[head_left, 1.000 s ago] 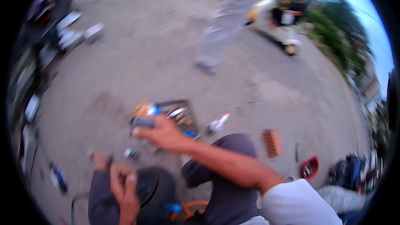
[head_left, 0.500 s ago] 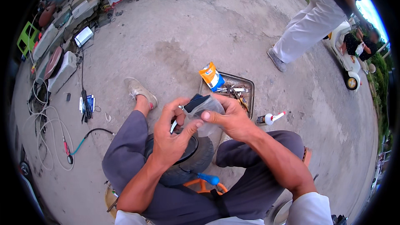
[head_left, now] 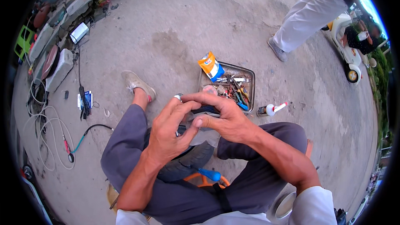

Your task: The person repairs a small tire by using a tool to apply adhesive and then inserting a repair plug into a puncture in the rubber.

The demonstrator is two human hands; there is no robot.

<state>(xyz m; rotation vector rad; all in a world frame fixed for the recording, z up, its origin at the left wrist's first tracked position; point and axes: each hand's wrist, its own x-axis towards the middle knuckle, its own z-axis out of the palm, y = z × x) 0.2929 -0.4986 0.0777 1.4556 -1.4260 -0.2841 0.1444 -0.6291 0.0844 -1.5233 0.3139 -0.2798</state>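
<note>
A small clear plastic bag (head_left: pixel 204 136) with something dark in it is between my hands, over my lap. My left hand (head_left: pixel 168 129) grips its left side, fingers curled. My right hand (head_left: pixel 231 121) pinches it between thumb and fingers from the right. The fingers of both hands meet at the top and hide most of the dark item, so its kind cannot be made out. Below them a black tyre (head_left: pixel 187 164) stands between my legs, partly covered by my left hand. A blue-handled tool (head_left: pixel 209 175) sticks out at its near side.
Ahead lies a metal tray (head_left: pixel 253 87) with pliers, other tools and an orange-and-blue packet (head_left: pixel 211 67). A white-topped bottle (head_left: pixel 271 109) lies right of it. Hoses (head_left: pixel 52 114), cables and concrete blocks (head_left: pixel 60 71) are at left. A person (head_left: pixel 308 12) and a white scooter (head_left: pixel 346 50) stand at far right.
Both hands have closed in around the bag, and my right fingers now reach over to my left ones. The dark item, plain to see before, is mostly covered.
</note>
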